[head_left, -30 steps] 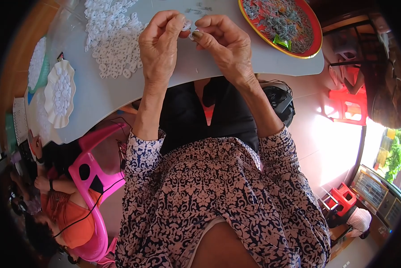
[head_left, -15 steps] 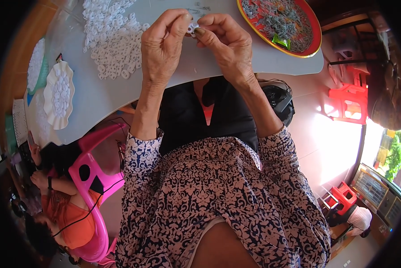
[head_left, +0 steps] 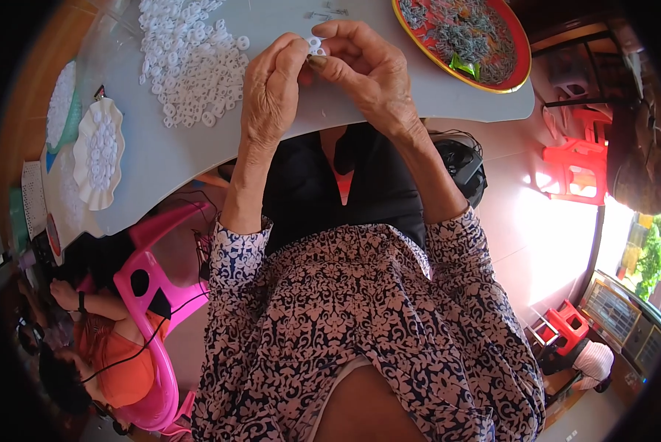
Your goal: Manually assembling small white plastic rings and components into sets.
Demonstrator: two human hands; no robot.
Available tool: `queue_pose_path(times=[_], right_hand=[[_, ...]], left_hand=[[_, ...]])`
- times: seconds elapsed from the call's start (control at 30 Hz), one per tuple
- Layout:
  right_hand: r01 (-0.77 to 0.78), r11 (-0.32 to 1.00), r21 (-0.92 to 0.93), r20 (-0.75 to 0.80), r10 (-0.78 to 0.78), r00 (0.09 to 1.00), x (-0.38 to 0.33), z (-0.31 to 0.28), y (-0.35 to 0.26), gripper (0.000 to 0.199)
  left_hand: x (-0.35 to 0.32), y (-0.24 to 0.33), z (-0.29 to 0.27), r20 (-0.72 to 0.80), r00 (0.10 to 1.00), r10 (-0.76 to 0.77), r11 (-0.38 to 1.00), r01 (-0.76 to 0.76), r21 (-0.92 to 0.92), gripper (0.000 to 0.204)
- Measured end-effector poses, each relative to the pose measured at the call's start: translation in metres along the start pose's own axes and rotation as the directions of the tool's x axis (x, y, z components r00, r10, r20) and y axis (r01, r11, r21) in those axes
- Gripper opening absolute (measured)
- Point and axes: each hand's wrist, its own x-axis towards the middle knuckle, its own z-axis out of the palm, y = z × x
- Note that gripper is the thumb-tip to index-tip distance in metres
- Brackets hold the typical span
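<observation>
Over the grey table's edge, both hands meet around a small white plastic part with round holes (head_left: 315, 46). My right hand (head_left: 371, 77) pinches it between thumb and fingers. My left hand (head_left: 273, 92) is closed at its other side, its fingertips partly hidden, so what else it may hold is unclear. Left of my hands spreads a pile of similar small white plastic pieces (head_left: 198, 70). A few thin grey metal pieces (head_left: 329, 12) lie just beyond my fingers. On the right stands a round red tray with a gold rim (head_left: 522, 55), holding many grey metal pieces.
A green packet (head_left: 464, 66) lies in the tray. At the left are a cream wavy-edged dish (head_left: 84, 173) of white pieces and a green container (head_left: 71, 125). A person in orange (head_left: 128, 368) sits on a pink chair (head_left: 135, 283). Red stools (head_left: 577, 169) stand right.
Both hands have come slightly nearer to me. The left hand has shifted a little right and its fingers have closed in against the white part, while the right fingers have turned, showing more of it.
</observation>
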Motion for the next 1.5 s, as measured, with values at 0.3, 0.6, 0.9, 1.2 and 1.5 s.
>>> queue_pose_path(times=[0.3, 0.6, 0.9, 1.2, 1.5], right_hand=[[0.02, 0.998, -0.054, 0.042, -0.017, 0.999, 0.001, -0.002, 0.011, 0.027], [0.077, 0.968, -0.239, 0.022, -0.074, 0.997, -0.001, 0.005, 0.007, 0.026], [0.169, 0.885, -0.433, 0.002, -0.187, 0.982, -0.002, 0.007, 0.007, 0.026], [0.225, 0.854, -0.469, -0.005, -0.257, 0.966, -0.004, 0.012, 0.008, 0.022], [0.263, 0.828, -0.494, -0.019, -0.313, 0.95, -0.007, 0.013, 0.006, 0.016]], left_hand=[[0.003, -0.003, -0.003, 0.045, 0.999, 0.024, 0.999, -0.025, 0.025, 0.028], [0.003, -0.003, -0.006, 0.064, 0.997, 0.035, 0.999, -0.035, 0.007, 0.027], [0.001, -0.008, -0.004, 0.025, 0.997, 0.078, 0.997, -0.078, 0.016, 0.031], [-0.003, -0.008, -0.004, 0.053, 0.997, 0.064, 0.998, -0.062, -0.026, 0.034], [-0.005, -0.002, -0.003, 0.07, 0.998, 0.006, 1.0, -0.006, 0.0, 0.036]])
